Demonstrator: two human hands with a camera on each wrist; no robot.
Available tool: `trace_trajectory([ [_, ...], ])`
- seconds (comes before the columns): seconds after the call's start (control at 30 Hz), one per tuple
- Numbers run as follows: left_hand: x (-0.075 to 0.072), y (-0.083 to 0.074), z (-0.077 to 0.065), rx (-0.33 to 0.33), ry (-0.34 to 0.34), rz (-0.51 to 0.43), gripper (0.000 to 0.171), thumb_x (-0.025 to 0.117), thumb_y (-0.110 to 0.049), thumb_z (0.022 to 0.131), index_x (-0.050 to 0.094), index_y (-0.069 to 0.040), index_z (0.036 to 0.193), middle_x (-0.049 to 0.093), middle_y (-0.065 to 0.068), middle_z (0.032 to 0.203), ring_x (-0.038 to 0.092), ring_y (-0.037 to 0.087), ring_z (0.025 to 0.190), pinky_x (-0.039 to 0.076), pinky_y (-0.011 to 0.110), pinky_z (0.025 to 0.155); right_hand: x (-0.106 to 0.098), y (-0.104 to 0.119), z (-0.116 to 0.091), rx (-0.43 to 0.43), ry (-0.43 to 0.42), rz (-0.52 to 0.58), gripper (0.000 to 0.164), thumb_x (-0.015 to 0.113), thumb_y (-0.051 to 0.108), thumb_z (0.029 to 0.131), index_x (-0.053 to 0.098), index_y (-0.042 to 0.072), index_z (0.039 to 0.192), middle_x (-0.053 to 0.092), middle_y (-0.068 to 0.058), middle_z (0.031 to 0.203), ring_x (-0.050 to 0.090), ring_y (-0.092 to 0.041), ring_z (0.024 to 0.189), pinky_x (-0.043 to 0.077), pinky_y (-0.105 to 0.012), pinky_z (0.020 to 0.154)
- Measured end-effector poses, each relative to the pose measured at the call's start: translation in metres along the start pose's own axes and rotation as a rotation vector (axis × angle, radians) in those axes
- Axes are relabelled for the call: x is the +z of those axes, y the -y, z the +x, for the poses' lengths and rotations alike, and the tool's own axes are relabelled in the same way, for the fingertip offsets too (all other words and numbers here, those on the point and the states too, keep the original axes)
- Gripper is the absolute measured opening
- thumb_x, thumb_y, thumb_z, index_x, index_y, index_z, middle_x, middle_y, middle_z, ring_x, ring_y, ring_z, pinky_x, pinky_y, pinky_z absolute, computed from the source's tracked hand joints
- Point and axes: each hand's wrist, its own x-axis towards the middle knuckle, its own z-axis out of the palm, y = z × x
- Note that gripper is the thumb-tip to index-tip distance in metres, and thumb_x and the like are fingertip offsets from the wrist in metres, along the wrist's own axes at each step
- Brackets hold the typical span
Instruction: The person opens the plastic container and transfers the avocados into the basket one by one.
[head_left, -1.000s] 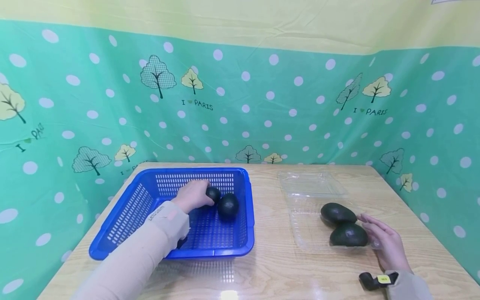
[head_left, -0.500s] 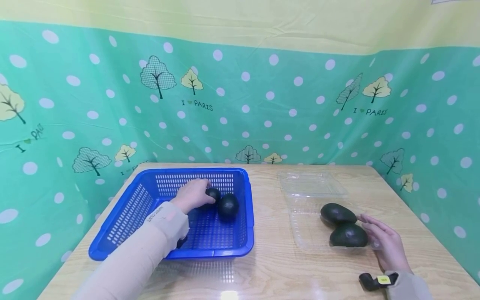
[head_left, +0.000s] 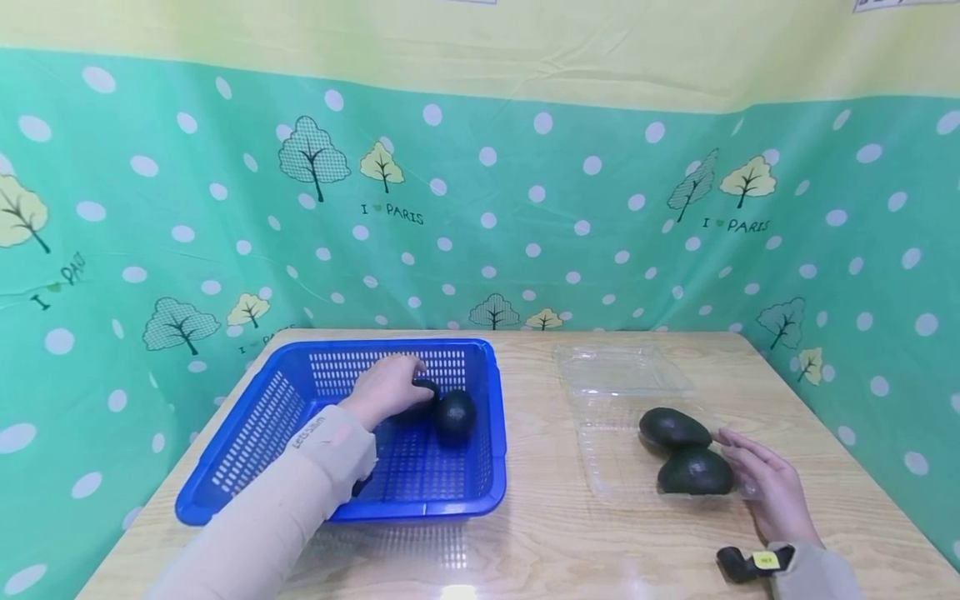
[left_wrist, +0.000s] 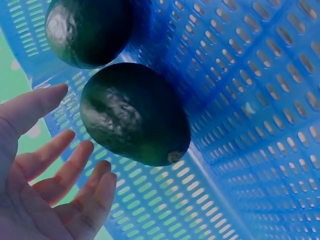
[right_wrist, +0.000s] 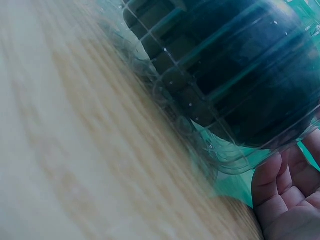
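Note:
In the head view, my left hand (head_left: 385, 389) reaches into a blue plastic basket (head_left: 491, 467) beside a dark green avocado (head_left: 426, 398). In the left wrist view its fingers are spread and loosely bent, with a gap between them and the near avocado (left_wrist: 135, 117). Another avocado (head_left: 455, 415) lies to its right in the basket. My right hand (head_left: 772, 483) rests against the right side of a clear plastic clamshell container (head_left: 611, 454). Two avocados, one behind (head_left: 673, 429) and one in front (head_left: 695, 472), sit inside. The right wrist view shows fingertips (right_wrist: 267, 170) at the container's corner.
The clamshell's clear lid (head_left: 622, 368) lies folded open toward the back. Both containers stand on a light wood-grain table (head_left: 555, 542). A green and yellow patterned curtain (head_left: 480, 208) encloses the back and sides.
My left hand stays by the avocado in the basket, with only a slight shift of its fingers. The right hand and the clamshell keep their places; the head view tilts slightly.

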Motion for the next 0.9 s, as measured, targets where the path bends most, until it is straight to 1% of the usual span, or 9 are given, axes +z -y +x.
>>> trace_trajectory([
  [0.2, -0.006, -0.004, 0.001, 0.034, -0.033, -0.015, 0.042, 0.071, -0.029, 0.089, 0.065, -0.005, 0.124, 0.068, 0.014, 0.124, 0.063, 0.033, 0.116, 0.050, 0.052, 0.096, 0.000, -0.001, 0.000, 0.003, -0.008, -0.012, 0.025, 0.062, 0.015, 0.098, 0.073, 0.029, 0.115, 0.072, 0.022, 0.106, 0.063, 0.004, 0.081, 0.038, -0.015, 0.048],
  [0.4, -0.012, -0.010, 0.002, 0.039, -0.050, -0.043, 0.041, 0.068, -0.030, 0.092, 0.065, -0.006, 0.125, 0.067, 0.013, 0.126, 0.062, 0.032, 0.117, 0.049, 0.051, 0.099, 0.000, 0.000, 0.000, 0.000, -0.005, -0.016, 0.026, 0.061, 0.015, 0.098, 0.072, 0.028, 0.118, 0.072, 0.022, 0.107, 0.063, 0.004, 0.081, 0.038, -0.015, 0.048],
  [0.63, -0.013, -0.015, 0.002, 0.051, -0.088, -0.032, 0.031, 0.067, -0.033, 0.093, 0.068, -0.010, 0.113, 0.070, 0.010, 0.115, 0.066, 0.030, 0.106, 0.051, 0.050, 0.091, 0.000, 0.001, 0.000, 0.002, 0.004, 0.010, 0.026, 0.061, 0.014, 0.098, 0.074, 0.029, 0.113, 0.072, 0.021, 0.106, 0.062, 0.004, 0.078, 0.037, -0.013, 0.046],
  [0.77, -0.016, -0.019, 0.001, 0.050, -0.101, -0.067, 0.026, 0.067, -0.033, 0.092, 0.069, -0.012, 0.107, 0.071, 0.007, 0.111, 0.066, 0.027, 0.101, 0.053, 0.048, 0.087, -0.001, 0.000, 0.001, 0.000, 0.012, 0.018, 0.026, 0.061, 0.013, 0.098, 0.074, 0.028, 0.114, 0.073, 0.021, 0.107, 0.063, 0.004, 0.079, 0.038, -0.012, 0.046],
  [0.9, -0.019, -0.022, 0.000, 0.053, -0.111, -0.091, 0.025, 0.067, -0.035, 0.092, 0.068, -0.014, 0.106, 0.071, 0.007, 0.112, 0.067, 0.026, 0.101, 0.054, 0.047, 0.086, -0.001, 0.000, 0.001, 0.006, 0.011, 0.018, 0.026, 0.061, 0.013, 0.098, 0.074, 0.028, 0.115, 0.073, 0.021, 0.106, 0.064, 0.004, 0.080, 0.038, -0.012, 0.046],
])
